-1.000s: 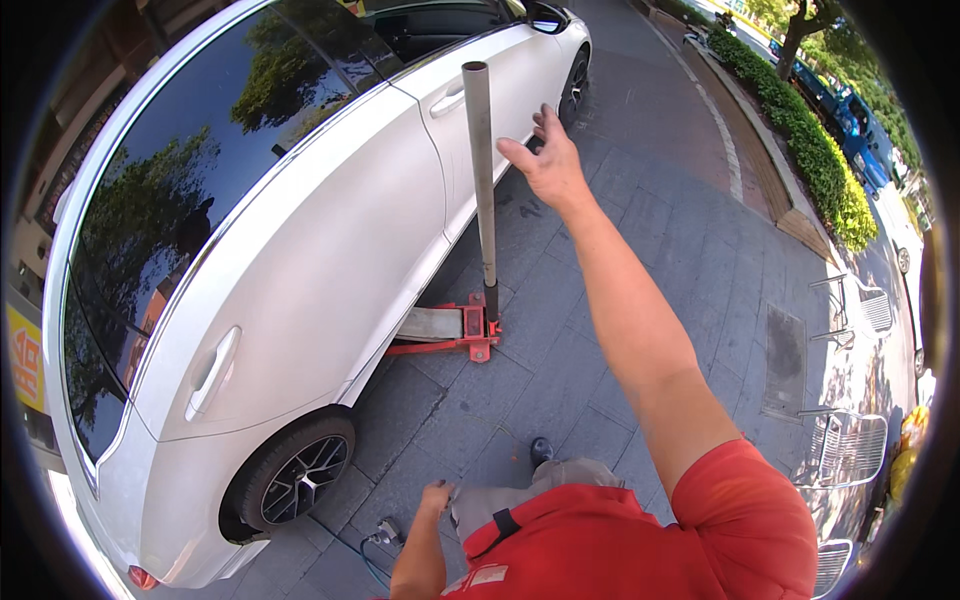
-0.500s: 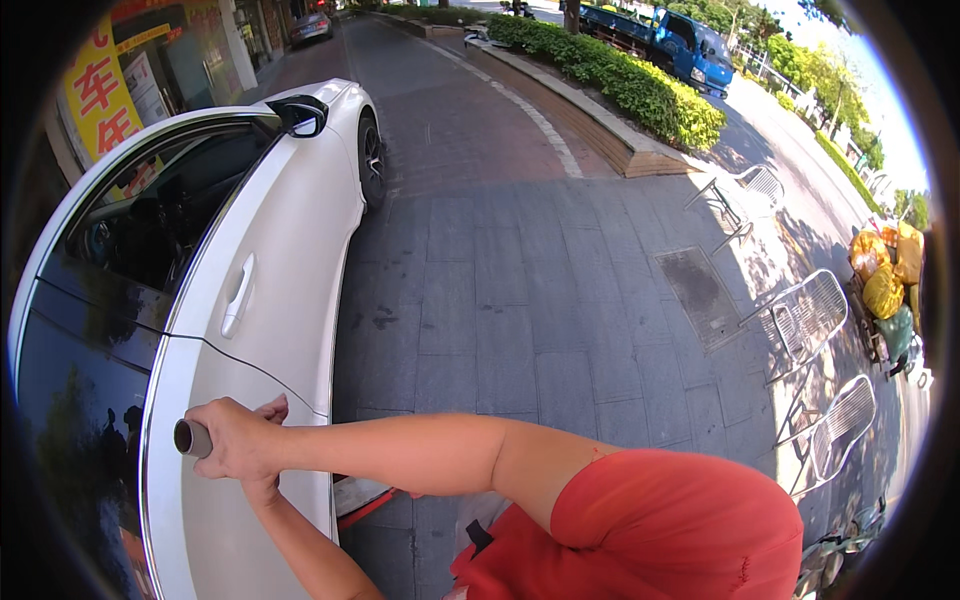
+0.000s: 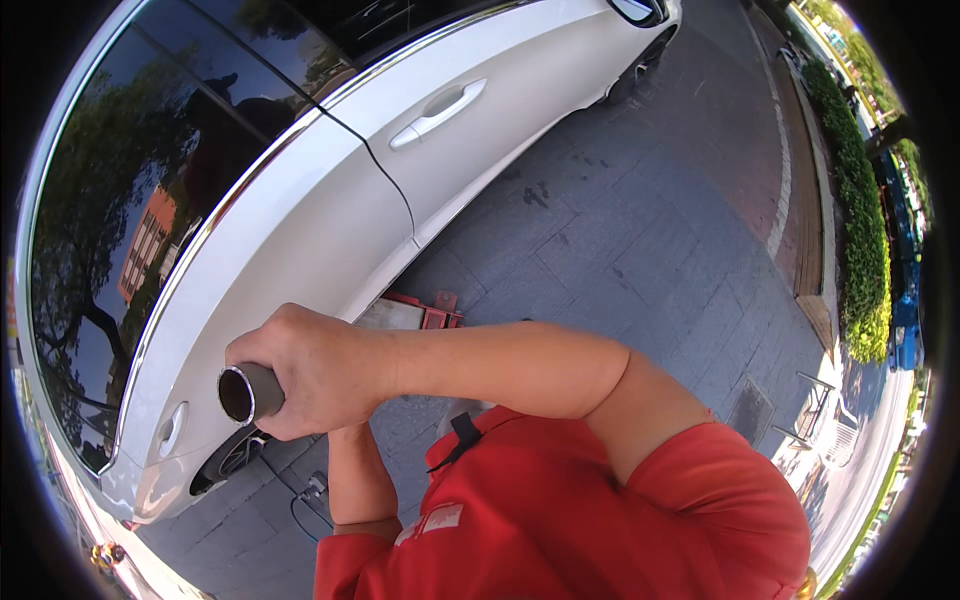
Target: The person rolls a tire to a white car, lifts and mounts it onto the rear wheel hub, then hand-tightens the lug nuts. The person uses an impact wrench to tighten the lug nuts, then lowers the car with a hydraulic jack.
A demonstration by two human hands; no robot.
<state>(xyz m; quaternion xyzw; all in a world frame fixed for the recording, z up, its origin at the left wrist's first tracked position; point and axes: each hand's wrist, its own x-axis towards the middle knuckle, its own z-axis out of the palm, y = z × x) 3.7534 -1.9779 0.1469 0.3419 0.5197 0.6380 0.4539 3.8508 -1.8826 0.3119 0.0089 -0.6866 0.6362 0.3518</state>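
Note:
My right hand (image 3: 320,365) is wrapped around a grey hollow pipe (image 3: 266,391), whose open end points left toward the white car (image 3: 300,215). Only a short stub of the pipe shows beyond my fist; the rest is hidden. My left forearm (image 3: 358,475) rises from below and passes behind the right hand, so the left fingers are out of sight. Both hands are in front of my chest, beside the rear part of the car.
A red metal frame (image 3: 440,311) with a pale plate sits low beside the car. Near the rear wheel (image 3: 235,455), a dark hose (image 3: 296,515) runs over the grey paving. A hedge (image 3: 845,200) borders the far right, with a metal chair (image 3: 838,440) below it.
The view has swung toward the rear of the car, bringing its rear wheel and the dark hose into sight. The right hand still grips the pipe; the left fingers, partly visible before, are now hidden.

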